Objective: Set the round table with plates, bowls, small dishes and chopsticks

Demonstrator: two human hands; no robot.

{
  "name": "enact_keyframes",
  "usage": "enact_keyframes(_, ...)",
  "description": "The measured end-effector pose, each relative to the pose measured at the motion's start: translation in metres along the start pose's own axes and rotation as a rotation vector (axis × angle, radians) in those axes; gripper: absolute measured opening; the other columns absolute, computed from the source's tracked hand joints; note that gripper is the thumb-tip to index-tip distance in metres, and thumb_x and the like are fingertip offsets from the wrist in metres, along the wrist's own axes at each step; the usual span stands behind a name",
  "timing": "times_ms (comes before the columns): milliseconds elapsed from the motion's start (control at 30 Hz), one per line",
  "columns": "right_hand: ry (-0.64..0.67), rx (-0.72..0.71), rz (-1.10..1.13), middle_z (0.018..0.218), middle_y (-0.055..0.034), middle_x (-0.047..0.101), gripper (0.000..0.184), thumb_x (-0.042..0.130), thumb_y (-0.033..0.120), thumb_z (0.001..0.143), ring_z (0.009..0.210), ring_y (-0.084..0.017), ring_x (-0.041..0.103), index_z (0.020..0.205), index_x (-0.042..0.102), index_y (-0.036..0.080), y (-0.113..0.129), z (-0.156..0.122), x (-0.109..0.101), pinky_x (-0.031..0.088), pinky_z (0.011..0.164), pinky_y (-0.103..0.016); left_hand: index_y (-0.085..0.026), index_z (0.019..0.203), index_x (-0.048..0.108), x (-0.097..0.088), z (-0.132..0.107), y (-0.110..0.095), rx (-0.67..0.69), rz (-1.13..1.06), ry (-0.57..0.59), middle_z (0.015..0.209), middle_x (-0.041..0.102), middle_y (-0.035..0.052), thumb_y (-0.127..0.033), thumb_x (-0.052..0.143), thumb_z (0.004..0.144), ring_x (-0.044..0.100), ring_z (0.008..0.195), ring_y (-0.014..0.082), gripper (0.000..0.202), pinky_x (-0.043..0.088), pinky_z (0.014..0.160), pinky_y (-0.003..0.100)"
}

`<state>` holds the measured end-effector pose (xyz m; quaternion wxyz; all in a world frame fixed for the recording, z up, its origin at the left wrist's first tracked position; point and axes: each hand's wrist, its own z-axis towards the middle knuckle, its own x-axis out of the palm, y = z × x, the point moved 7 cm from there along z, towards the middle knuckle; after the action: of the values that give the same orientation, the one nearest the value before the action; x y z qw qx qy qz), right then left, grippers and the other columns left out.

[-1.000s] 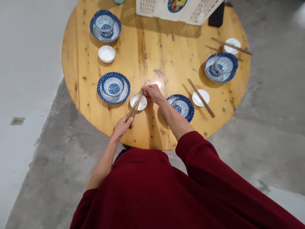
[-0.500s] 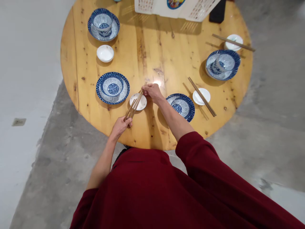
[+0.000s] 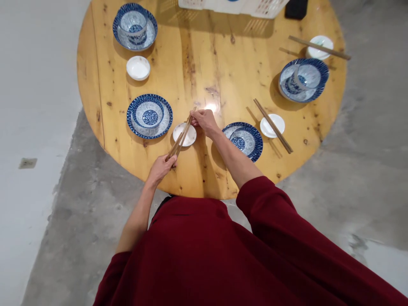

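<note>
Several wooden chopsticks [image 3: 180, 141] slant across a small white dish [image 3: 189, 135] near the table's front edge. My left hand [image 3: 162, 168] is closed around their lower ends. At their upper ends, my right hand [image 3: 203, 119] pinches the tips between thumb and fingers. To the left of the dish lies a blue-patterned plate [image 3: 167, 123] with a bowl [image 3: 149, 114] on it. Another blue-patterned plate [image 3: 257, 144] with a bowl [image 3: 243, 142] sits on the right, partly covered by my right forearm.
On the right, chopsticks [image 3: 273, 126] rest over a white dish [image 3: 277, 123], with stacked bowls [image 3: 321, 87] beyond. Further back, more chopsticks [image 3: 338, 52] lie across a white dish [image 3: 325, 41]. Bowls [image 3: 153, 34] and a white dish [image 3: 138, 68] stand back left. A white basket [image 3: 216, 6] and black object [image 3: 296, 8] are at the back.
The view has shifted slightly, so the far items sit higher in the picture. Between my hands, the chopsticks have drawn closer together. Both hands keep nearly the same place.
</note>
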<state>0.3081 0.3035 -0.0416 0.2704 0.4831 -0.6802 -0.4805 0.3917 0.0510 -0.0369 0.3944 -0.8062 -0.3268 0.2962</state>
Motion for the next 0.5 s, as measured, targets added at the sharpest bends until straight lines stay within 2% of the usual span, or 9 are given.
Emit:
enact_keyframes(200, 0.003, -0.005, -0.044, 0.054, 0.0020, 0.060, 0.028, 0.074, 0.020, 0.090, 0.050, -0.007, 0.054, 0.066, 0.062, 0.016, 0.0009, 0.0000, 0.0024, 0.048, 0.052, -0.016, -0.019, 0.078, 0.064, 0.0009, 0.0000, -0.0048, -0.003, 0.117, -0.006, 0.070, 0.065, 0.0004, -0.051, 0.066, 0.084, 0.057, 0.065, 0.0155, 0.033, 0.039, 0.060, 0.026)
enact_keyframes(333, 0.002, -0.010, -0.047, 0.054, 0.0031, 0.058, 0.028, 0.071, 0.016, 0.090, 0.050, -0.007, 0.053, 0.064, 0.059, 0.017, 0.0010, 0.0006, 0.0029, 0.046, 0.052, -0.017, -0.019, 0.076, 0.065, 0.0032, 0.0013, -0.0053, -0.033, 0.187, -0.007, 0.070, 0.066, 0.0010, -0.045, 0.062, 0.084, 0.060, 0.065, 0.0166, 0.027, 0.040, 0.060, 0.027)
enact_keyframes(500, -0.007, -0.019, -0.057, 0.054, 0.0033, 0.058, 0.026, 0.070, 0.017, 0.089, 0.051, -0.007, 0.052, 0.065, 0.059, 0.018, 0.0006, 0.0003, 0.0024, 0.047, 0.054, -0.018, -0.019, 0.075, 0.067, 0.0023, 0.0013, -0.0072, -0.050, 0.238, -0.004, 0.072, 0.071, 0.0032, -0.046, 0.059, 0.086, 0.062, 0.067, 0.0175, 0.030, 0.040, 0.061, 0.028)
